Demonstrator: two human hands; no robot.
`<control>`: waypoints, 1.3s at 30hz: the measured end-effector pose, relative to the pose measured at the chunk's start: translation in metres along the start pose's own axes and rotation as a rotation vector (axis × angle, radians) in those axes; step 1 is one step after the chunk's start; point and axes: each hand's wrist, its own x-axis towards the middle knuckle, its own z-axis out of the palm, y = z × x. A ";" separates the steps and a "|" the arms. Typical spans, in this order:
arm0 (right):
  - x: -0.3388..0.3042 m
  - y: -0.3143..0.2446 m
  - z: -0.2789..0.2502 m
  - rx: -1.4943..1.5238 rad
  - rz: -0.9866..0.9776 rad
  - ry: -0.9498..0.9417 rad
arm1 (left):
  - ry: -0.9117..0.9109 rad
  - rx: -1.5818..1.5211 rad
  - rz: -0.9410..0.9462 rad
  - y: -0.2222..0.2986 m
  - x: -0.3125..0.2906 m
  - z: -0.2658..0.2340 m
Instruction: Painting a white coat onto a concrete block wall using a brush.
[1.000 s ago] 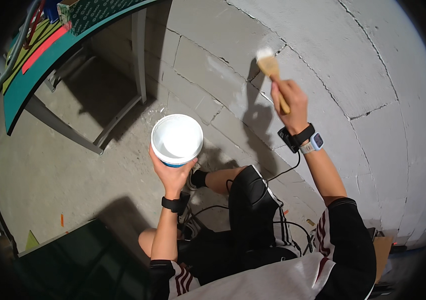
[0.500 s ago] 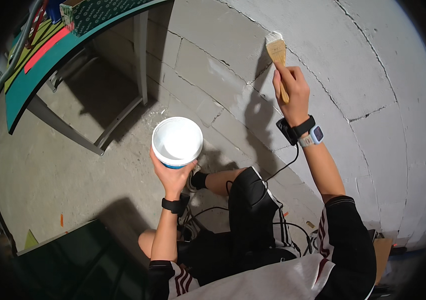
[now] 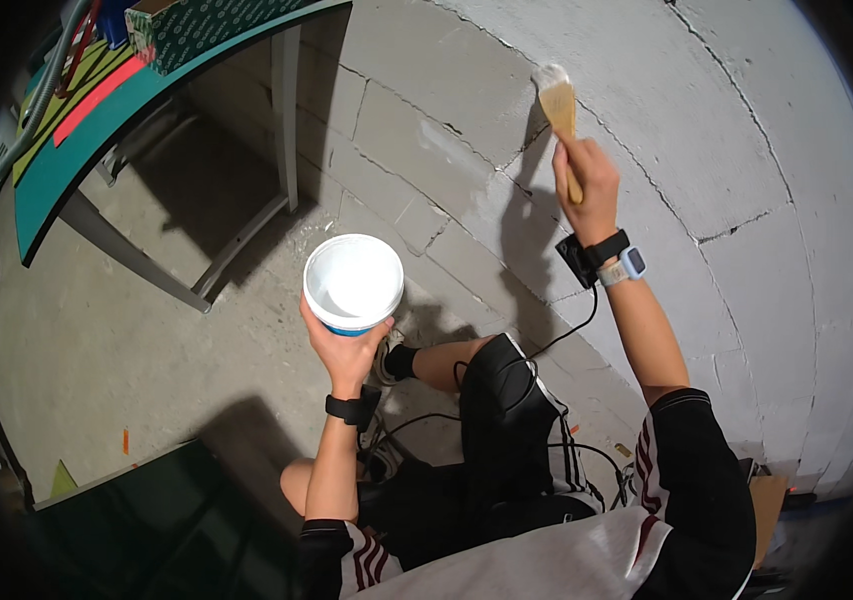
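A flat paintbrush (image 3: 558, 103) with a wooden handle is gripped in my right hand (image 3: 589, 185), its fingers wrapped around the handle. White paint covers its bristles, which touch the block wall (image 3: 647, 90) near a joint between blocks. My left hand (image 3: 345, 350) clasps a white paint tub (image 3: 318, 305) from below and behind, tilted so the inside faces up at me. White paint lies in the tub. To the right the wall looks whiter; bare grey blocks show to the left of the brush.
A table with a teal edge (image 3: 47, 205) and grey metal legs stands at the left, bearing a green patterned box (image 3: 207, 30). A dark green surface (image 3: 147, 530) fills the lower left. Black cables (image 3: 592, 315) run from my right wrist and past my legs.
The brush handle has tilted slightly and my right hand has dropped a little, while the bristles stay near the same spot on the wall. The tub is nearly still.
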 end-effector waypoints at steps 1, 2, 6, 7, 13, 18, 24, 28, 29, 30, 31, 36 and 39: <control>-0.013 -0.001 0.002 -0.052 0.005 -0.054 | 0.011 0.015 -0.005 -0.003 0.001 -0.002; -0.024 -0.001 0.002 -0.045 0.005 -0.075 | 0.011 0.009 0.000 -0.001 0.003 0.000; -0.039 -0.006 -0.006 0.048 0.064 -0.146 | 0.020 -0.022 0.017 0.003 0.005 0.002; -0.033 -0.010 -0.012 0.049 0.019 -0.098 | 0.015 -0.017 0.024 0.003 0.004 0.003; -0.002 0.007 -0.023 -0.106 -0.091 -0.169 | -0.015 -0.023 0.001 0.002 -0.001 -0.001; -0.037 0.004 -0.026 -0.016 0.031 -0.211 | 0.029 -0.029 0.015 0.009 0.005 -0.005; -0.003 -0.003 -0.026 0.055 -0.024 -0.052 | 0.007 -0.053 0.006 0.000 -0.003 -0.001; -0.037 0.009 -0.001 0.046 0.005 -0.114 | 0.011 -0.058 0.027 -0.002 -0.001 -0.004; -0.044 0.008 0.001 0.091 0.013 -0.145 | 0.013 -0.063 0.028 -0.001 0.002 -0.003; -0.045 0.011 0.000 0.114 0.019 -0.178 | 0.020 -0.061 0.037 -0.001 0.005 -0.002; -0.046 0.011 -0.003 0.140 0.028 -0.215 | 0.027 -0.054 0.042 -0.001 0.005 -0.004; -0.009 0.003 -0.030 0.080 0.000 0.012 | 0.019 -0.040 0.028 -0.008 0.000 -0.005; -0.028 0.014 -0.018 0.053 0.001 -0.011 | 0.003 -0.062 0.026 -0.005 0.001 -0.003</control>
